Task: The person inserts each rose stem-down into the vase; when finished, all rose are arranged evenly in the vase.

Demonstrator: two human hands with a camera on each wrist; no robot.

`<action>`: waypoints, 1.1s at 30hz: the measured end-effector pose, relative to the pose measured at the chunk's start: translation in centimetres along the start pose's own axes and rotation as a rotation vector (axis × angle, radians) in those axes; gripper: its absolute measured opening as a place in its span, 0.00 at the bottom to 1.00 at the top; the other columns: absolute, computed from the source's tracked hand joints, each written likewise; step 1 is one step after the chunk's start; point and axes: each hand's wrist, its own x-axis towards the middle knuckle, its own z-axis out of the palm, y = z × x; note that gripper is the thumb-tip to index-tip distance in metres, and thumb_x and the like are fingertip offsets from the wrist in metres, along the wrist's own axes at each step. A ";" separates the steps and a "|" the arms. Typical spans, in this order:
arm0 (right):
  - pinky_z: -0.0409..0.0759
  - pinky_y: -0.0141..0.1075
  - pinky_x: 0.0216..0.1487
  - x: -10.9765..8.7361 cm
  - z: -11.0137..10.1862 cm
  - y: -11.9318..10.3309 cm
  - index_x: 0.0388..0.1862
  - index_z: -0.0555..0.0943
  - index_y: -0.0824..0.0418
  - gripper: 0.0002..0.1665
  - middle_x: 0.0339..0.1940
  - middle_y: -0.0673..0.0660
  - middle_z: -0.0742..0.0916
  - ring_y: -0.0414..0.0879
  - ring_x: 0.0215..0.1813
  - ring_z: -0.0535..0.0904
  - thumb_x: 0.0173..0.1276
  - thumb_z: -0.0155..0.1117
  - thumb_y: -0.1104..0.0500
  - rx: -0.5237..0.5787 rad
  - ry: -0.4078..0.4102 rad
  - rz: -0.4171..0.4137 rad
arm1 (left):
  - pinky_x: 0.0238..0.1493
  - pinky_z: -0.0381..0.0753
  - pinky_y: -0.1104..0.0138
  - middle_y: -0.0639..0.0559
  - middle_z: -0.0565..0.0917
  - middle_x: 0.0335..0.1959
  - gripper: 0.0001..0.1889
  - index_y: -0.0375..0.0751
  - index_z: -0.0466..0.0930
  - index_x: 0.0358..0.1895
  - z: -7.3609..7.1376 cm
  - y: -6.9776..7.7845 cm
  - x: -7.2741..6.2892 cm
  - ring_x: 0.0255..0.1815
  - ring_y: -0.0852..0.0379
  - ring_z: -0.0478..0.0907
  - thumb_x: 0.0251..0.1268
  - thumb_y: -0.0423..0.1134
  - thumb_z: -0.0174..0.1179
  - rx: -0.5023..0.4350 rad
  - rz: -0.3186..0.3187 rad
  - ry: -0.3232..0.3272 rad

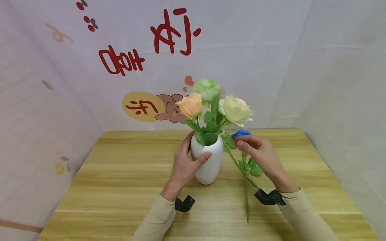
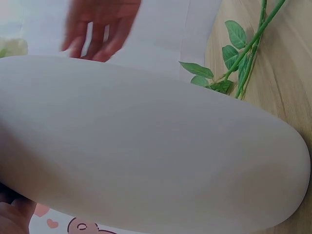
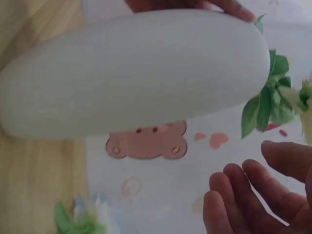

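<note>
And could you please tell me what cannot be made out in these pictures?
Stem ends inside the white vase: head view, hidden by its wall.
Part of the blue flower: head view, behind the right hand.
Vase top: left wrist view, cut off by the left edge.
Flower at the bottom: right wrist view, too blurred for detail.

Left hand (image 1: 186, 164) curved — right hand (image 1: 261, 153) loose

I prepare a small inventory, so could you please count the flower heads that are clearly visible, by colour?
Peach flower head: 1
Green flower head: 1
Pale yellow flower head: 1
Blue flower head: 1
Total: 4, leaving out the slanting stem on the table, whose head is not clear.
</note>
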 end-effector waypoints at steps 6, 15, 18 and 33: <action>0.81 0.34 0.55 -1.1 -1.4 2.5 0.61 0.84 0.62 0.24 0.54 0.57 0.89 0.42 0.53 0.84 0.80 0.61 0.45 -0.100 -0.011 0.079 | 0.66 0.76 0.47 0.39 0.77 0.69 0.57 0.33 0.65 0.77 -0.2 -0.1 -0.1 0.67 0.45 0.78 0.57 0.77 0.62 0.001 0.001 0.004; 0.85 0.44 0.55 -1.7 -2.5 6.7 0.64 0.80 0.70 0.28 0.54 0.68 0.87 0.56 0.53 0.86 0.80 0.61 0.48 -0.094 -0.061 0.187 | 0.65 0.77 0.47 0.39 0.77 0.68 0.56 0.33 0.65 0.77 -0.2 -0.1 0.0 0.66 0.45 0.78 0.58 0.76 0.63 -0.007 0.015 0.012; 0.85 0.47 0.55 -2.1 -2.4 8.0 0.64 0.80 0.72 0.28 0.55 0.67 0.87 0.59 0.53 0.87 0.81 0.61 0.50 -0.098 -0.079 0.222 | 0.65 0.77 0.47 0.38 0.77 0.68 0.56 0.33 0.64 0.77 -0.1 -0.1 0.0 0.66 0.45 0.78 0.58 0.76 0.63 -0.010 0.016 0.005; 0.87 0.36 0.40 -2.0 -1.6 11.2 0.58 0.82 0.77 0.23 0.39 0.61 0.91 0.51 0.40 0.89 0.77 0.65 0.57 -0.206 -0.159 0.278 | 0.65 0.78 0.49 0.42 0.77 0.68 0.54 0.37 0.65 0.77 0.1 -0.1 -0.2 0.66 0.48 0.78 0.59 0.75 0.63 0.002 0.009 0.010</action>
